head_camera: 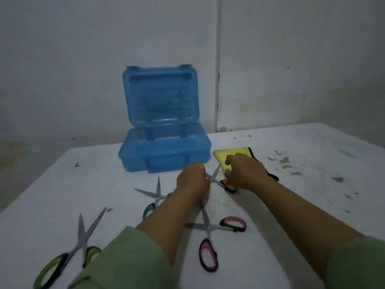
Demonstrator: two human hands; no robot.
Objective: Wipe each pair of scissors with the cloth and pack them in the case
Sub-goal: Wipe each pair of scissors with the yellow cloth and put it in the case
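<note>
- Left hand (192, 180): fingers curled at orange-handled scissors (224, 182); grip on them unclear.
- Right hand (246, 171): fingers curled on yellow cloth (231, 156), just right of open blue case (164, 149).
- Three other pairs lie open on surface (291, 195).

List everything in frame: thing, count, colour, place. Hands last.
case: 1, translucent blue, lid open and upright, far centre of table.
cloth: 1, yellow with dark edge, right of the case, partly under the right hand.
green-handled scissors: 1, blades open, near left.
blue-handled scissors: 1, blades open, centre, partly behind the left forearm.
pink-handled scissors: 1, blades open, near centre between the forearms.
orange-handled scissors: 1, between the hands, in front of the cloth.
table: 1, white, scuffed and stained.
wall: white, behind.
sleeves: 2, light green.
left hand: at the orange-handled scissors' blades; grip hidden.
right hand: fingers curled on the cloth.
</note>
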